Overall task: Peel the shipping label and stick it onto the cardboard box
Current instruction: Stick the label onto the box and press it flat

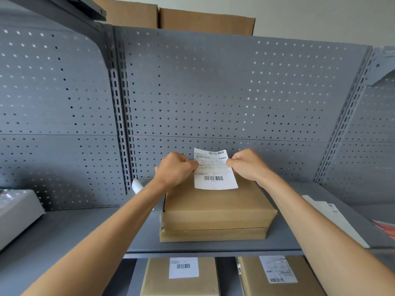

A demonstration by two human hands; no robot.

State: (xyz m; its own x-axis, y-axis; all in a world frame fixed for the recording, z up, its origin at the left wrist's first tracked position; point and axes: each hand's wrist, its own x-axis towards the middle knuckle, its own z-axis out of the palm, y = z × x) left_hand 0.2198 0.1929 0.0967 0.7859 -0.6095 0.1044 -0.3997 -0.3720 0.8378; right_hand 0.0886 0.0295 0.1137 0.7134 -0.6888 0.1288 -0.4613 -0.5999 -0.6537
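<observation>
The white printed shipping label [214, 170] is held upright above the rear of the brown cardboard box [215, 212] on the grey shelf [85, 227]. Left hand [175, 168] and right hand [248, 165] each pinch a side edge. Peeling appears in hand; next comes lowering it flat onto the box top.

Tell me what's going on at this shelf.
A person holds a shipping label up with both hands, left hand pinching its left edge and right hand its right edge. It hangs over the far part of a cardboard box on the grey shelf, not yet stuck down. Two labelled boxes sit on the shelf below.
</observation>
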